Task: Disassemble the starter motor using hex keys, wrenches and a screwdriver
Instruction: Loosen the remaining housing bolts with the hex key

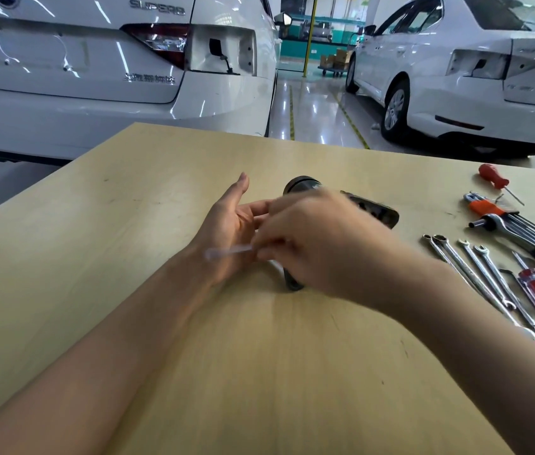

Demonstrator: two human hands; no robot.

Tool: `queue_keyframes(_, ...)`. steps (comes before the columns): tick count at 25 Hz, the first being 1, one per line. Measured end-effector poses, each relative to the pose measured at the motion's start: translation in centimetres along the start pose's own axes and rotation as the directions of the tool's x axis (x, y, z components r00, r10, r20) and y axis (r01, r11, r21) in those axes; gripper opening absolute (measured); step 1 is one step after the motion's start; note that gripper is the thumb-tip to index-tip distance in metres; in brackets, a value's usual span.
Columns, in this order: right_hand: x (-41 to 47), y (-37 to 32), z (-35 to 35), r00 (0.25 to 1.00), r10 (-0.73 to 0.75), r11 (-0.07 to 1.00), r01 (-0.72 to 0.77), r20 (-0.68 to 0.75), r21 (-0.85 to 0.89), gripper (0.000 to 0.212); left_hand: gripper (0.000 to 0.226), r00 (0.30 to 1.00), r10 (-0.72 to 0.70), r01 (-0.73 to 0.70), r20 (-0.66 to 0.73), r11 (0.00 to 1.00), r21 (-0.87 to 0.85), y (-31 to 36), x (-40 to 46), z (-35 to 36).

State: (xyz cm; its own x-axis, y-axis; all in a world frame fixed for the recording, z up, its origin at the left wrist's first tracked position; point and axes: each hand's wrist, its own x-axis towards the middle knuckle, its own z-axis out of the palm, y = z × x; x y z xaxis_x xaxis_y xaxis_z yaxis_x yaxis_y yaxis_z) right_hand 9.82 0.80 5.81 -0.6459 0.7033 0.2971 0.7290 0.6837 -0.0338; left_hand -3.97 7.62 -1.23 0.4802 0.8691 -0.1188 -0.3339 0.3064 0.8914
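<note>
We note the motor lying on the desk, mid-surface, its long axis running from the far dark round end toward the near right; most of it is hidden behind the hands. The right hand sits over the near end of the motor, its grip pinched on a thin bright tool, blurred, probably a hex key; the tool's shaft points left, roughly crosswise to the motor axis. The left hand lies just left of the motor, fingers straight and apart, palm toward the housing, thumb up; whether it touches the housing we cannot tell. Judgement: the right hand is on the fastener and does the turning; the left is placed to brace. Wrenches lie well apart to the right.
</note>
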Motion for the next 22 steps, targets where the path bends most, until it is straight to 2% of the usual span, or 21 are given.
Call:
queue_keyframes(1, -0.1, -0.2, 0.3, 0.990, -0.051, 0.991, 0.066, 0.131, -0.113, 0.016, 0.078, 1.000, -0.012, 0.012, -0.009, 1.000, -0.010, 0.0, 0.0, -0.1)
queue_keyframes(2, -0.3, -0.3, 0.3, 0.979, -0.089, 0.980, 0.119, 0.184, -0.159, 0.016, 0.077, 1.000, -0.022, 0.022, -0.016, 1.000, -0.007, 0.0, 0.0, -0.3)
queue_keyframes(3, -0.8, -0.4, 0.2, 0.979, -0.139, 0.980, 0.158, 0.151, -0.124, 0.015, 0.077, 1.000, -0.025, 0.025, -0.017, 1.000, -0.005, 0.0, 0.1, -0.4)
queue_keyframes(4, -1.5, -0.4, 0.0, 0.985, -0.164, 0.986, 0.165, 0.050, -0.023, 0.013, 0.077, 1.000, -0.022, 0.022, -0.010, 1.000, -0.010, -0.1, 0.1, -0.5)
queue_keyframes(5, -2.2, -0.3, -0.3, 0.990, -0.107, 0.980, 0.121, -0.091, 0.160, 0.009, 0.076, 1.000, -0.016, 0.016, 0.002, 1.000, -0.024, -0.1, 0.1, -0.4)
queue_keyframes(6, -2.9, 0.0, -0.9, 0.972, 0.038, 0.911, 0.061, -0.231, 0.407, 0.006, 0.077, 1.000, -0.010, 0.011, 0.012, 0.999, -0.035, -0.1, 0.2, -0.3)
queue_keyframes(7, -3.4, 0.7, -1.5, 0.936, 0.215, 0.759, 0.020, -0.280, 0.650, 0.005, 0.077, 1.000, -0.005, 0.005, 0.013, 1.000, -0.030, -0.1, 0.3, -0.3)
queue_keyframes(8, -3.8, 1.5, -2.0, 0.907, 0.355, 0.548, -0.007, -0.226, 0.836, 0.006, 0.077, 1.000, -0.002, 0.002, 0.006, 1.000, -0.014, -0.1, 0.3, -0.3)
queue_keyframes(9, -4.1, 2.3, -2.2, 0.890, 0.441, 0.344, -0.051, -0.114, 0.937, 0.011, 0.078, 1.000, 0.001, -0.001, -0.002, 1.000, 0.002, -0.1, 0.3, -0.3)
queue_keyframes(10, -4.4, 3.0, -2.4, 0.876, 0.483, 0.185, -0.107, 0.005, 0.977, 0.017, 0.078, 1.000, 0.003, -0.003, -0.005, 1.000, 0.011, -0.2, 0.3, -0.4)
queue_keyframes(11, -4.7, 3.6, -2.5, 0.859, 0.503, 0.079, -0.157, 0.097, 0.984, 0.022, 0.078, 1.000, 0.005, -0.005, -0.003, 1.000, 0.018, -0.3, 0.4, -0.5)
queue_keyframes(13, -5.1, 4.2, -2.5, 0.835, 0.492, -0.028, -0.267, 0.245, 0.963, 0.027, 0.078, 1.000, 0.006, -0.006, -0.004, 1.000, 0.022, -0.3, 0.5, -0.5)
queue_keyframes(14, -5.3, 4.4, -2.5, 0.827, 0.473, -0.026, -0.331, 0.303, 0.943, 0.029, 0.077, 1.000, 0.002, -0.002, -0.002, 1.000, 0.018, -0.4, 0.5, -0.6)
queue_keyframes(17, -5.2, 4.4, -2.7, 0.809, 0.434, 0.162, -0.503, 0.397, 0.849, 0.037, 0.076, 1.000, 0.008, -0.008, 0.008, 1.000, 0.019, -0.5, 0.6, -0.7)
queue_keyframes(19, -4.7, 4.3, -2.9, 0.791, 0.438, 0.243, -0.561, 0.426, 0.792, 0.042, 0.075, 1.000, 0.009, -0.010, 0.018, 0.999, 0.031, -0.4, 0.6, -0.7)
queue_keyframes(22, -4.1, 3.9, -3.2, 0.772, 0.402, 0.294, -0.618, 0.492, 0.729, 0.028, 0.072, 1.000, -0.003, 0.002, 0.012, 0.999, 0.049, -0.2, 0.2, -0.5)
